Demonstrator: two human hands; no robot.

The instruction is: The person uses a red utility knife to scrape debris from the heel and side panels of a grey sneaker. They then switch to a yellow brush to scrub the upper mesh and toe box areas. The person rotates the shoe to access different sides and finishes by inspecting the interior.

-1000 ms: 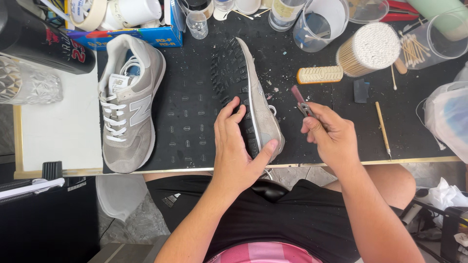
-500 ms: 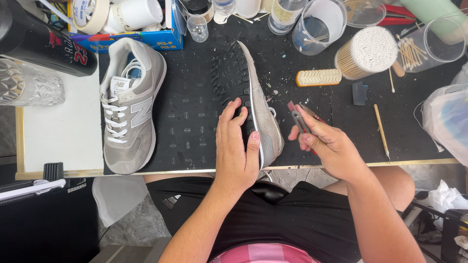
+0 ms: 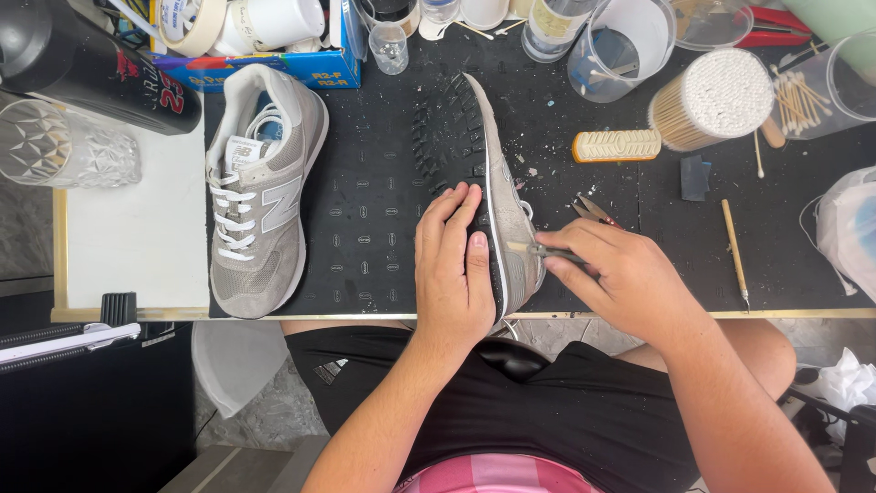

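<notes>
A grey sneaker point(image 3: 488, 173) lies on its side on the black mat point(image 3: 374, 210), its dark treaded sole facing left. My left hand point(image 3: 453, 269) presses on the sole near the heel, thumb along the sole's edge. My right hand point(image 3: 620, 278) grips a small pair of pliers point(image 3: 557, 251) whose tip touches the shoe's grey side near the heel. The matching grey sneaker point(image 3: 260, 187) stands upright on the mat to the left, laces white.
Behind the shoe stand clear cups point(image 3: 625, 46), a tub of cotton swabs point(image 3: 716, 96), a small tan brush point(image 3: 616, 144) and a blue box point(image 3: 265, 68). A wooden-handled pick point(image 3: 735, 251) lies at right. A glass tumbler point(image 3: 64, 151) sits at left.
My right hand has moved left and down, bringing the pliers from beside the shoe onto its side near the heel. My left hand has stayed on the sole.
</notes>
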